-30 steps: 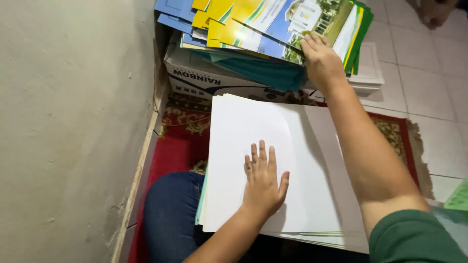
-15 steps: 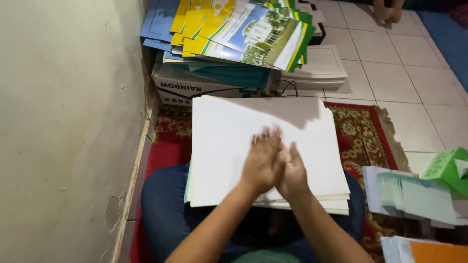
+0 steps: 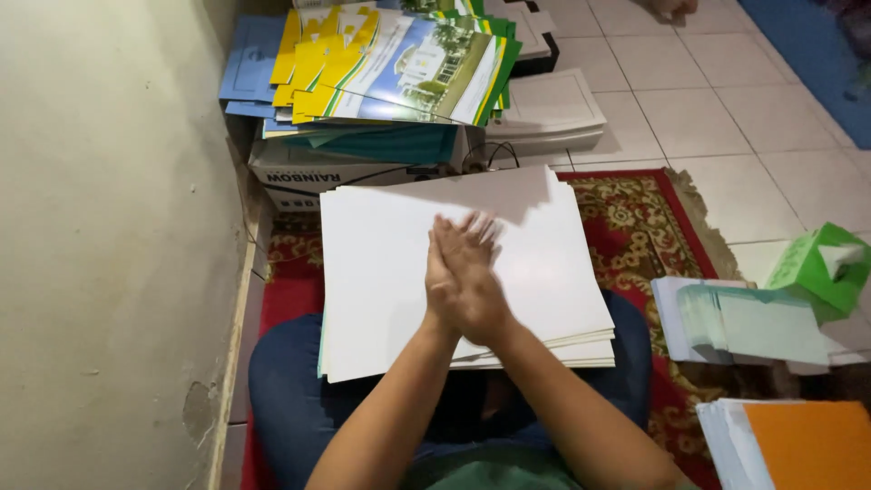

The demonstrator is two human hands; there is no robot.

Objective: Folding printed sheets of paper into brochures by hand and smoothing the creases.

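1. My left hand (image 3: 451, 277) and right hand (image 3: 478, 289) lie side by side, palms down, on the stack of white sheets (image 3: 390, 272) resting across my lap.
2. Neither grip pinches anything: the fingers are stretched out flat and held close together, pressing on the top sheet. The fingertips are blurred, so I cannot tell their exact spread.
3. The two hands touch each other along their inner edges, the right one partly overlapping the left.
4. The white sheets sit directly under my palms, reaching out well beyond them to the left, right and forward; my hands are a little right of the stack's middle.
5. The sheets are slightly fanned, so lower edges show along the right and near sides.
6. My legs in blue trousers (image 3: 290, 399) carry the stack, above a red patterned rug (image 3: 644, 227) on the tiled floor (image 3: 708, 118).
7. Beyond the stack stands a cardboard box (image 3: 308, 177) against the wall (image 3: 109, 227), topped with colourful printed folders (image 3: 399, 68).
8. To my right lie a pile of pale green sheets (image 3: 753, 322), a green tissue box (image 3: 817, 268) and an orange sheet (image 3: 807, 445).
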